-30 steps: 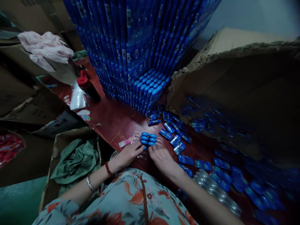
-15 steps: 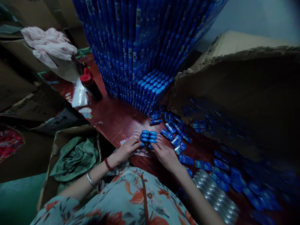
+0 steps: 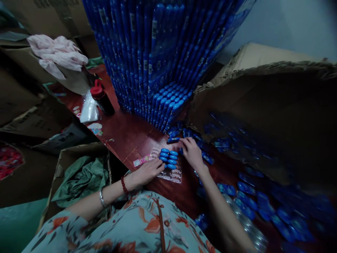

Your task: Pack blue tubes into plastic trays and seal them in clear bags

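Two short rows of small blue rounded cases (image 3: 172, 157) stand on end on a clear moulded plastic tray (image 3: 172, 177) at the table's front edge. My left hand (image 3: 149, 171) lies over the tray's left side, fingers together and fingertips pressed against the nearest cases. To the right and a little farther off, my right hand (image 3: 192, 154) is over the loose blue cases, its fingers curled around one of them. That case is mostly hidden by the hand. Another loose blue case (image 3: 173, 140) lies just beyond my right fingertips.
A tall stack of packed blue cases (image 3: 147, 70) rises behind. On the right, a torn cardboard box (image 3: 263, 84) spills blue cases (image 3: 246, 188). Ribbed clear trays (image 3: 252, 230) lie under my right forearm. A red-lidded bottle (image 3: 102, 100) stands left; below, a carton holds green cloth (image 3: 81, 182).
My right hand has left the tray and moved up and right to the loose cases. The left hand stays at the tray, which now shows more of its lower edge.
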